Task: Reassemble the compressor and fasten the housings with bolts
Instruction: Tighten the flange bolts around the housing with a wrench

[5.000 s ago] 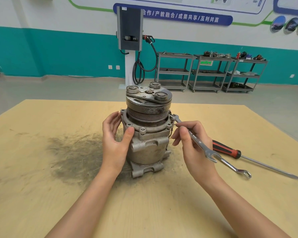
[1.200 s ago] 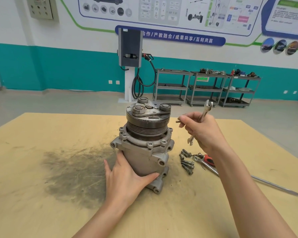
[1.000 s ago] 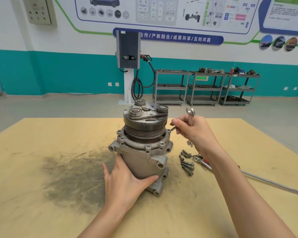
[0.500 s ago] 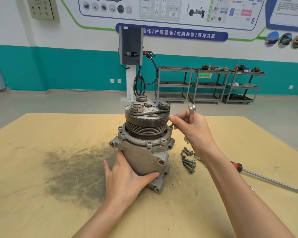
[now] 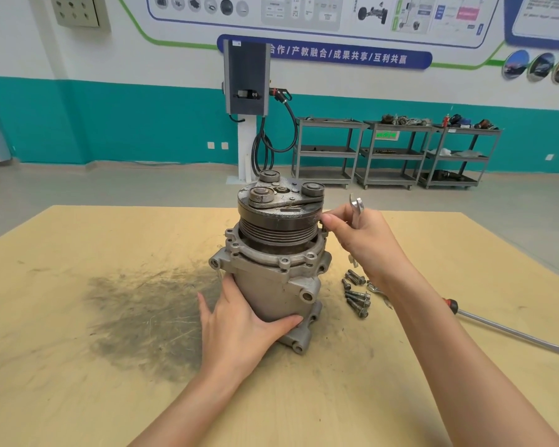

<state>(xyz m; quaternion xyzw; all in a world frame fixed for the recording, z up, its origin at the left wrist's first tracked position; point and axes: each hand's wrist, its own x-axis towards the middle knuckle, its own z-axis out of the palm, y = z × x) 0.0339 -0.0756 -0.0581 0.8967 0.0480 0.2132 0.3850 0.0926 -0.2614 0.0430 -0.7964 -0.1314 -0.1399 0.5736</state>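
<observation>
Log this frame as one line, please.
left hand: steadies compressor | right hand: holds wrench, fingertips at flange | bolts: loose on table | stage: bolting

My right hand (image 5: 365,240) hides most of the wrench (image 5: 356,205); I cannot tell what its fingertips pinch. Second wrench (image 5: 377,290) lies partly behind my forearm. Screwdriver (image 5: 510,333) tip reaches frame edge.
</observation>
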